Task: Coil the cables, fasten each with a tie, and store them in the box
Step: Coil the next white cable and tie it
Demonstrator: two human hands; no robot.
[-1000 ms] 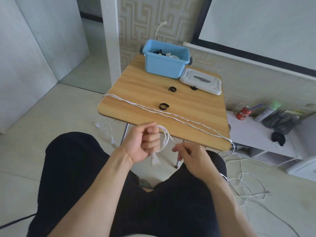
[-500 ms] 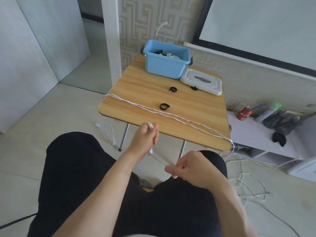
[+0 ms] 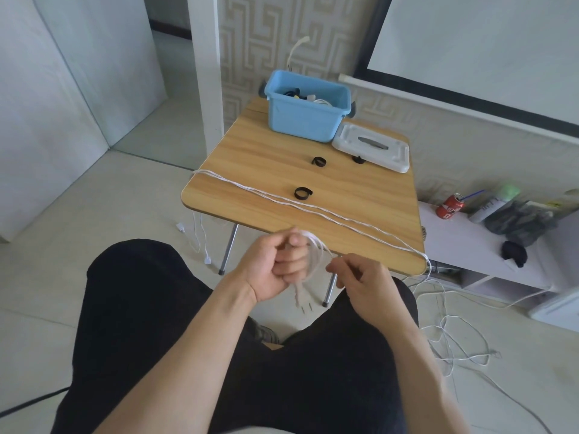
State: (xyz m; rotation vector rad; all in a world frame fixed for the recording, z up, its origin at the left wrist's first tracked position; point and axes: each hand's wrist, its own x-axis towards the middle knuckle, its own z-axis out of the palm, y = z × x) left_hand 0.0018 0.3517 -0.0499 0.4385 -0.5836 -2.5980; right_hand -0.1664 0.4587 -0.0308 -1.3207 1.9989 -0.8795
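My left hand (image 3: 275, 264) grips white cable (image 3: 315, 256) loops, hiding them; my right hand (image 3: 360, 277) pinches the strand below the tabletop (image 3: 266, 170) edge.

Table (image 3: 250, 158): wooden top on metal legs | blue box (image 3: 305, 120) set at far edge | white lid (image 3: 393, 156) laid flat just beside it | three black ties (image 3: 303, 193) scattered mid-top, apart | white cable (image 3: 275, 200) stretched across near side, both ends dropped over edges to the floor (image 3: 150, 195).
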